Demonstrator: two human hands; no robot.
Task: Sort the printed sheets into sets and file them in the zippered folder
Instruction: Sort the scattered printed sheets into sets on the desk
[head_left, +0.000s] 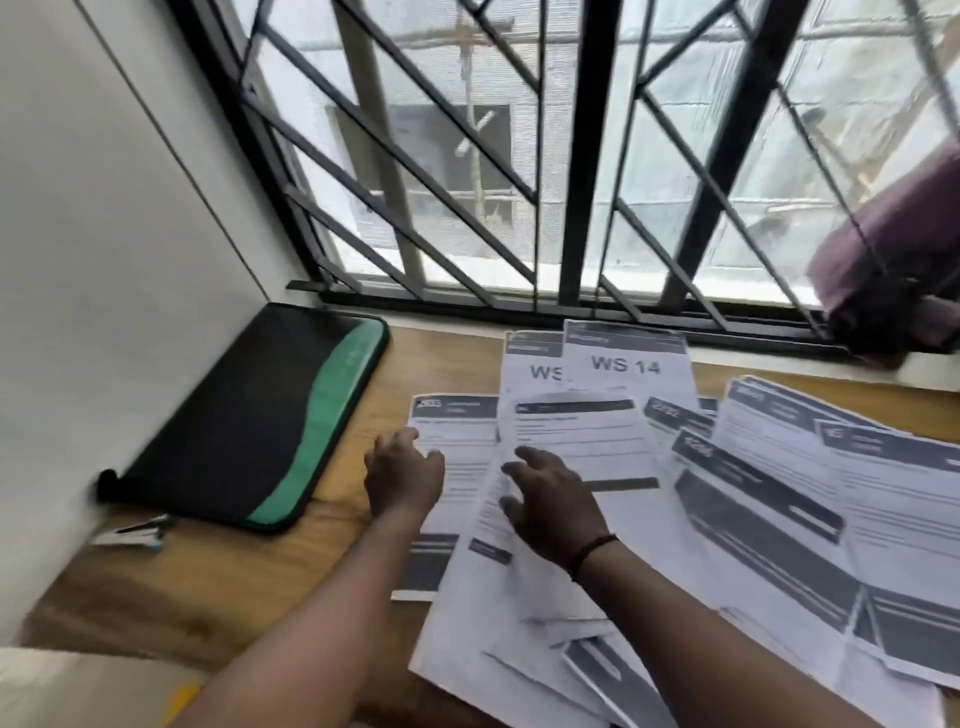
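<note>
Nearest the camera, printed sheets (613, 597) lie fanned loose and unsorted across the desk (234, 587), left hand (402, 475) and right hand (550, 506) spread flat on them grasping nothing, zippered folder (260, 415) farther left still closed, so barely started.

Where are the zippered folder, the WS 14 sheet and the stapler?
zippered folder (244, 415): head view, black cover.
WS 14 sheet (626, 364): head view, printed title.
stapler (136, 532): head view, its body beside the folder's near corner.

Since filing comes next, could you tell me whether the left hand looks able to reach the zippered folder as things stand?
Probably yes: the left hand hovers open at the sheets' left edge, and only bare table lies between it and the folder.
</note>
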